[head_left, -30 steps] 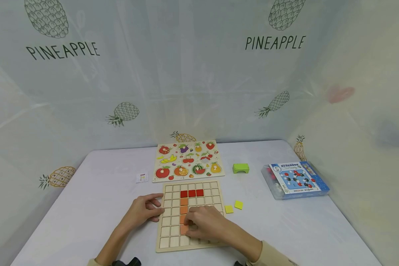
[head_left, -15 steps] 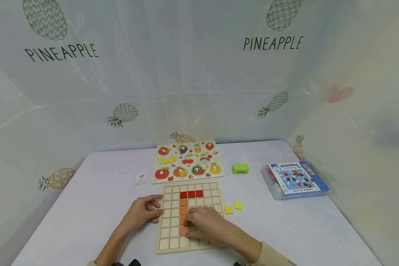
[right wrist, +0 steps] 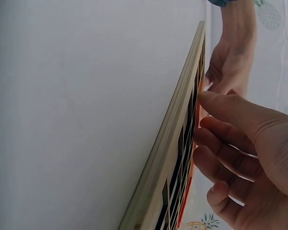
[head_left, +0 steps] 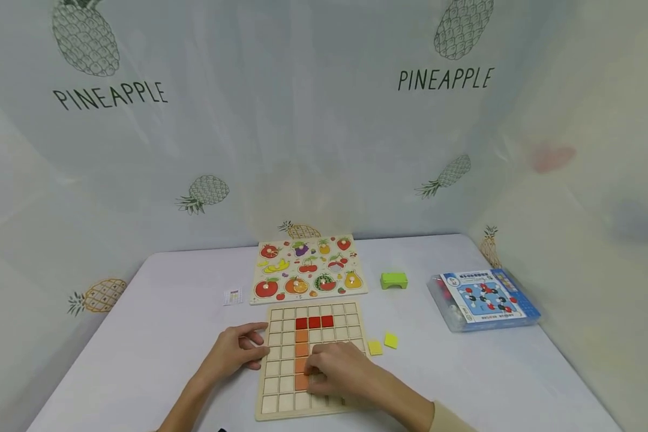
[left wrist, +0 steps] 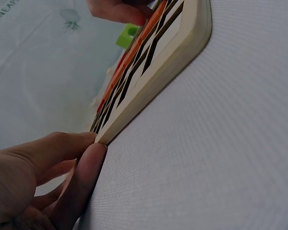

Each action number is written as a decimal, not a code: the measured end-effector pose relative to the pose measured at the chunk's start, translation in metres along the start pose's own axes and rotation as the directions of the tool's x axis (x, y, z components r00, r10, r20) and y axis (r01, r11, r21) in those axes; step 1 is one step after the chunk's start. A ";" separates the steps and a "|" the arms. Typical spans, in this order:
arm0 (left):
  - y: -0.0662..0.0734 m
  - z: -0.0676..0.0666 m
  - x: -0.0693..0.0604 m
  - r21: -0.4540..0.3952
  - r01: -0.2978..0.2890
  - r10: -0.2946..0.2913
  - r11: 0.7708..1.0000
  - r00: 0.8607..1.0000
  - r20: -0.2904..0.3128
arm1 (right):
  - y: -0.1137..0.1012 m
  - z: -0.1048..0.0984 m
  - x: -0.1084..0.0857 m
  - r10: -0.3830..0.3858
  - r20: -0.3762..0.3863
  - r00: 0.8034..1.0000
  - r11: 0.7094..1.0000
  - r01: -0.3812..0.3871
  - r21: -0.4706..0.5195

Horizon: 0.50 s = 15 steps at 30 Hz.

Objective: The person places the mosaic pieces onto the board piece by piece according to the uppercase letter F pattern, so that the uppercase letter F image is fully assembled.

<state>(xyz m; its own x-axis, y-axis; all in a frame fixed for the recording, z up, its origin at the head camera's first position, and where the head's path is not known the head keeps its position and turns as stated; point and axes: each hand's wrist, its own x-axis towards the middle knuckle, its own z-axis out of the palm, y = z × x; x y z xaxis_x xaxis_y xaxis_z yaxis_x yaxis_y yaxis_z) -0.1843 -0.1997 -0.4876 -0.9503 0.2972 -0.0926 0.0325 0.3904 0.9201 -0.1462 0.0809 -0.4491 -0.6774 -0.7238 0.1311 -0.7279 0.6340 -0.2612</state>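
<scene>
A wooden grid board (head_left: pixel 281 414) lies flat before me. A row of 3 red tiles (head_left: pixel 314 323) sits in it, with a column of several orange tiles (head_left: pixel 302 349) running down from the leftmost one. My right hand (head_left: pixel 342 369) is over the board, its thumb and bent forefinger at the lowest orange tile (head_left: pixel 301 383). In the right wrist view the orange surface shows between thumb and fingertips (right wrist: pixel 198 136). My left hand (head_left: pixel 234 351) touches the board's left edge with thumb and forefinger, the other fingers loosely bent. Seen from the left wrist, both fingertips (left wrist: pixel 89 139) meet that edge.
Two yellow tiles (head_left: pixel 375 347) lie right of the board. Behind it is a fruit puzzle board (head_left: pixel 308 270), with a small printed card (head_left: pixel 233 296) to its left and a green arch block (head_left: pixel 393 280) to its right. A plastic box (head_left: pixel 483 300) lies at the far right.
The whole head view has shifted slightly downward. Both hands keep their places on the board, and the tiles stay where they were.
</scene>
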 end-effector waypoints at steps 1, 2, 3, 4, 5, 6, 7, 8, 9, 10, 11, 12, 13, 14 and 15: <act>-0.001 0.001 -0.001 -0.002 0.002 -0.002 1.000 1.000 0.004 | 0.001 0.000 -0.003 0.003 0.004 1.000 1.000 -0.003 -0.004; -0.001 0.003 -0.001 -0.005 0.002 -0.002 1.000 1.000 0.005 | 0.002 0.000 -0.005 0.006 0.008 1.000 1.000 -0.006 0.003; -0.001 0.003 -0.002 -0.007 -0.001 0.001 1.000 1.000 0.003 | 0.004 -0.001 -0.007 0.010 0.009 1.000 1.000 -0.010 0.006; -0.001 0.004 -0.002 -0.009 -0.002 0.002 1.000 1.000 -0.001 | 0.006 -0.003 -0.009 0.017 0.008 1.000 1.000 -0.017 0.013; -0.001 0.004 -0.002 -0.011 -0.004 0.004 1.000 1.000 -0.006 | 0.009 -0.004 -0.011 0.024 0.004 1.000 0.999 -0.024 0.026; -0.001 0.005 -0.002 -0.011 -0.004 0.004 1.000 1.000 -0.010 | 0.011 -0.006 -0.014 0.034 0.002 0.999 0.998 -0.034 0.043; -0.001 0.005 -0.002 -0.010 -0.005 0.005 1.000 1.000 -0.012 | 0.015 -0.008 -0.016 0.047 0.000 0.999 0.997 -0.047 0.059; -0.002 0.005 -0.002 -0.009 -0.004 0.004 1.000 1.000 -0.012 | 0.018 -0.010 -0.019 0.064 -0.002 0.998 0.995 -0.063 0.081; -0.002 0.005 -0.002 -0.008 -0.004 0.004 1.000 1.000 -0.012 | 0.022 -0.013 -0.022 0.083 -0.006 0.997 0.992 -0.082 0.093; -0.002 0.004 -0.002 -0.008 -0.005 0.005 1.000 1.000 -0.011 | 0.026 -0.015 -0.025 0.099 -0.014 0.995 0.990 -0.097 0.100; -0.002 0.004 -0.002 -0.006 -0.007 0.007 1.000 1.000 -0.010 | 0.029 -0.018 -0.028 0.118 -0.017 0.993 0.988 -0.116 0.105; -0.002 0.004 -0.002 -0.005 -0.007 0.007 1.000 1.000 -0.011 | 0.033 -0.020 -0.031 0.134 -0.018 0.991 0.986 -0.131 0.104; -0.002 0.004 -0.002 -0.005 -0.009 0.009 1.000 1.000 -0.011 | 0.038 -0.022 -0.034 0.147 -0.025 0.989 0.984 -0.144 0.101; -0.001 0.004 -0.002 -0.005 -0.011 0.011 1.000 1.000 -0.011 | 0.041 -0.025 -0.037 0.163 -0.030 0.986 0.982 -0.159 0.102; -0.001 0.003 -0.002 -0.006 -0.012 0.012 1.000 1.000 -0.011 | 0.045 -0.027 -0.040 0.176 -0.036 0.984 0.980 -0.172 0.096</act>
<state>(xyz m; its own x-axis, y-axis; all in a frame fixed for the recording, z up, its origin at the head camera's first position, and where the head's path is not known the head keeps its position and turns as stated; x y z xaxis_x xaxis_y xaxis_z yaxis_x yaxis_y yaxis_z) -0.1813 -0.1977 -0.4895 -0.9533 0.2920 -0.0769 0.0423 0.3814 0.9234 -0.1551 0.1456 -0.4401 -0.7986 -0.5904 0.1172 -0.5868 0.7202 -0.3701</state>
